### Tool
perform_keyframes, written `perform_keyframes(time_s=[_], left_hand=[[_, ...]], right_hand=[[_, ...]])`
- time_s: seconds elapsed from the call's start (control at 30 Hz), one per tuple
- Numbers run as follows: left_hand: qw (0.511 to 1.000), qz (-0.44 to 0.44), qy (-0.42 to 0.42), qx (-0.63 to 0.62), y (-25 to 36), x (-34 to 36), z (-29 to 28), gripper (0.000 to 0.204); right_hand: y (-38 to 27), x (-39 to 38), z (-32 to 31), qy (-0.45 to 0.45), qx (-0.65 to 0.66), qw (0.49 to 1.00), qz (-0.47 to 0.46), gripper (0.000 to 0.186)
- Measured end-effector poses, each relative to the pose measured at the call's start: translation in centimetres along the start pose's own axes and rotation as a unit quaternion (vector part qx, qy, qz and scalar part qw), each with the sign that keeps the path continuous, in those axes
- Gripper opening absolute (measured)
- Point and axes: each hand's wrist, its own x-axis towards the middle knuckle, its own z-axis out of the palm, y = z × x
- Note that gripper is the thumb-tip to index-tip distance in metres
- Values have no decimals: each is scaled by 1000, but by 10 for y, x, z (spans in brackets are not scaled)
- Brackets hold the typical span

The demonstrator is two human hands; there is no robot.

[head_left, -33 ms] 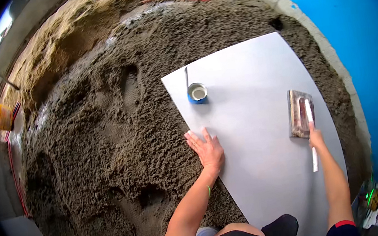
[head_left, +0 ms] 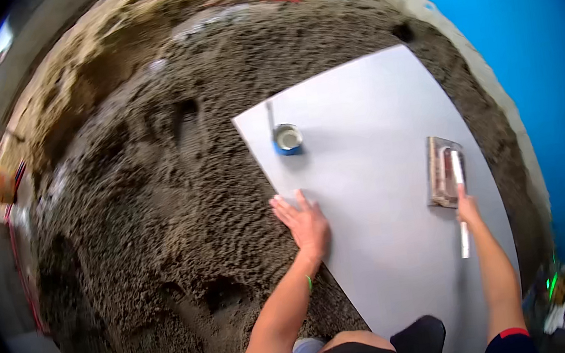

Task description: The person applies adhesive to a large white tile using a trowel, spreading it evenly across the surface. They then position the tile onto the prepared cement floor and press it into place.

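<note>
Taking 12 o'clock as the far edge of the tile [head_left: 399,247], and seeing it lying over the rough bed [head_left: 160,221], right of centre in view. Resting the left hand [head_left: 309,230] at 9 o'clock by the rim, palm down, fingers spread apart, clamping nothing. Gripping a white stick [head_left: 465,244] in the right hand [head_left: 468,208] at 3 o'clock, fingers curled together around it. Seeing the float [head_left: 439,188] lying handle up at 2 o'clock, with the stick overlapping that handle; not being able to tell touching from hovering.

Risking a skid of the float toward the 3 o'clock rim from an off-centre push, scraping the face or chipping the edge. Risking a sunken side, too, from leaning harder at 9 o'clock than at 3. Seeing hollows [head_left: 225,293] in the bed at 8 o'clock, beyond the tile, and suspecting similar weak spots underneath, inviting rocking or cracking.

Risking a spill from the open can [head_left: 288,150] at 10 o'clock, through jolting or a careless reach. Risking losing the thin strip [head_left: 271,115] beside it over the near rim. Risking smears, also, from gritty fingertips brushing the bed.
</note>
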Motion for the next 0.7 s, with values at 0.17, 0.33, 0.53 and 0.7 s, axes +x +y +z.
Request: perform_keyframes(time_s=[0.17,0.33,0.53,0.7], left_hand=[[999,40,-10,9,-14,-2,25,55],[984,56,23,168,-22,-4,42,56],[968,75,71,228,-58,-8,66,63],[952,70,97,281,-84,15,73,60]], right_hand=[[62,-81,32,-61,33,998,11,84],[-9,-155,-1,-64,119,981,-139,67],[-40,-273,-105,96,44,903,-417,47],[127,-219,-37,24,58,993,-104,50]])
